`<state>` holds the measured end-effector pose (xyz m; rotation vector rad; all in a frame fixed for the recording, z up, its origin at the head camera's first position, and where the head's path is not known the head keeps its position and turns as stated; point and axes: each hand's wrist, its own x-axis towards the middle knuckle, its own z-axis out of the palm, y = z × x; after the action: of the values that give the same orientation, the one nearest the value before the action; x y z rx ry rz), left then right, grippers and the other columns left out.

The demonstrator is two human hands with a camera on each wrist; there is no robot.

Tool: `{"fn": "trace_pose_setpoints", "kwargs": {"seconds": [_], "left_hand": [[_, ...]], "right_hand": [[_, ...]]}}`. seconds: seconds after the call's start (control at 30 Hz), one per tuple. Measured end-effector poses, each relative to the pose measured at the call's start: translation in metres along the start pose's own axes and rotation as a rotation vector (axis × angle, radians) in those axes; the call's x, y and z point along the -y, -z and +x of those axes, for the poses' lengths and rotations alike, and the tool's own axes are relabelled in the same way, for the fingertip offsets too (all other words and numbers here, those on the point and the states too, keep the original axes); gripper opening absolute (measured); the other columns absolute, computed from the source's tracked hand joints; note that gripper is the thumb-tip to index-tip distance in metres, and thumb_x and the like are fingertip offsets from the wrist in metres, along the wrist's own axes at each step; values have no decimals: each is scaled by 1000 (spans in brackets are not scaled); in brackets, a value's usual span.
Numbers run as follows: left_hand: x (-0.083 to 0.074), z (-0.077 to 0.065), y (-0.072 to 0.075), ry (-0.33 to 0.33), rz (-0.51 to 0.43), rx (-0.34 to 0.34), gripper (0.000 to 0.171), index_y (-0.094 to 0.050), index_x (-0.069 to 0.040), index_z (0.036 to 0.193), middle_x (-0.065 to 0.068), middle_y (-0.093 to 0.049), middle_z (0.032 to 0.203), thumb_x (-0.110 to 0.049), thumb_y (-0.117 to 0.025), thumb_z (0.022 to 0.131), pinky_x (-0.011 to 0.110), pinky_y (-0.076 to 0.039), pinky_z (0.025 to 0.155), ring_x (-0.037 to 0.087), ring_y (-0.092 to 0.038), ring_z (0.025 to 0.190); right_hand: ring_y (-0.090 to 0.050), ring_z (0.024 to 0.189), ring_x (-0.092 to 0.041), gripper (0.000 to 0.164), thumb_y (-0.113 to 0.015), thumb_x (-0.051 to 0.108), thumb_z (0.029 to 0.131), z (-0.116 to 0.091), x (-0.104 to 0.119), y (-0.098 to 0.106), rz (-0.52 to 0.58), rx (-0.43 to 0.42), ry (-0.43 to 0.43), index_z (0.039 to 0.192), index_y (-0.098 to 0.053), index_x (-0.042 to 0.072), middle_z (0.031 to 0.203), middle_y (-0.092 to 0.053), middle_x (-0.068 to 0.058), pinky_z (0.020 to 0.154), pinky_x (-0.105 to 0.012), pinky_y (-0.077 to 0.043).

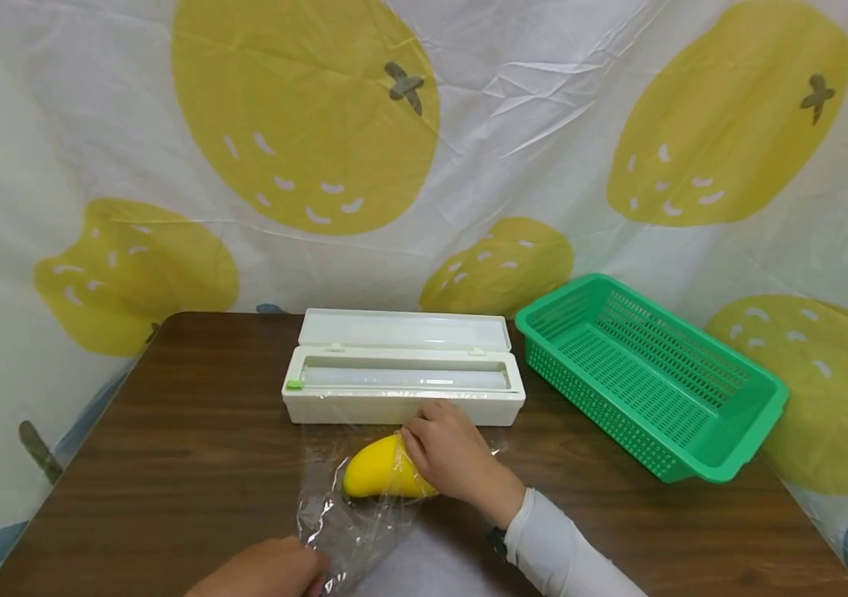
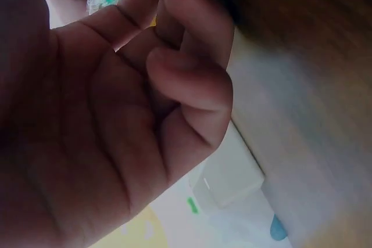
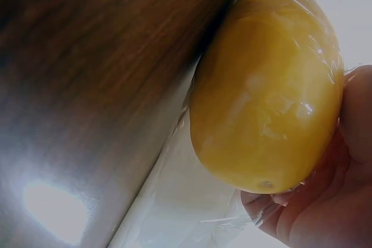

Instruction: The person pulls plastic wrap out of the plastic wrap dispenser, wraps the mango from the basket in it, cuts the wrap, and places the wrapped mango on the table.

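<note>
A yellow mango lies on its side on clear plastic wrap, in front of a white wrap dispenser. Film also covers part of the mango, its wrinkles shining in the right wrist view. My right hand holds the mango's right end, fingers curled on the side towards the dispenser. From the right wrist, the mango's rounded end fills the middle, hiding some fingertips. At the bottom edge, my left hand grips the wrap's near left part; its fingers look curled in the left wrist view, the pinch itself mostly hidden.
The dispenser's lid stands open behind its roll, with a small green slider at the left. A green plastic basket sits at the back right of the brown wooden table. A fruit-print cloth hangs behind.
</note>
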<state>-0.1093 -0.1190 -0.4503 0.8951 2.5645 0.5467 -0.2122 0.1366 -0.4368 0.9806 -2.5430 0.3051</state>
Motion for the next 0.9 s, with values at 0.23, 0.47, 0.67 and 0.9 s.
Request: {"fn": "trace_pose_setpoints", "kwargs": {"seconds": [0.23, 0.47, 0.67, 0.9], "left_hand": [[0, -1, 5, 28, -92, 72, 22, -61, -21, 64, -13, -49, 54, -19, -76, 79, 22, -37, 42, 3, -42, 46], [-1, -7, 21, 60, -82, 20, 20, -60, -19, 66, -11, -50, 54, -9, -72, 78, 24, -42, 43, 4, -44, 46], [-14, -15, 53, 166, 42, -131, 14, -62, -17, 77, -7, -49, 55, -11, -68, 88, 29, -42, 48, 10, -44, 48], [-36, -17, 86, 146, 251, -355, 16, -60, -20, 77, -9, -46, 54, -16, -68, 91, 30, -38, 44, 11, -40, 47]], "right_hand": [[-54, 76, -21, 24, -58, 20, 97, 1, 1, 1, 0, -7, -1, 89, -78, 8, 81, -65, -4, 71, -38, -52], [-54, 76, -21, 25, -58, 21, 97, 1, 0, 1, 4, -6, -7, 89, -78, 8, 82, -65, -5, 70, -38, -52], [-54, 76, -20, 25, -58, 20, 97, 1, 0, 1, 4, 3, -14, 89, -78, 8, 82, -65, -4, 70, -38, -52], [-54, 76, -21, 25, -58, 21, 96, 0, 1, -1, -8, 6, -13, 87, -78, 9, 81, -65, -4, 70, -37, -52]]}}
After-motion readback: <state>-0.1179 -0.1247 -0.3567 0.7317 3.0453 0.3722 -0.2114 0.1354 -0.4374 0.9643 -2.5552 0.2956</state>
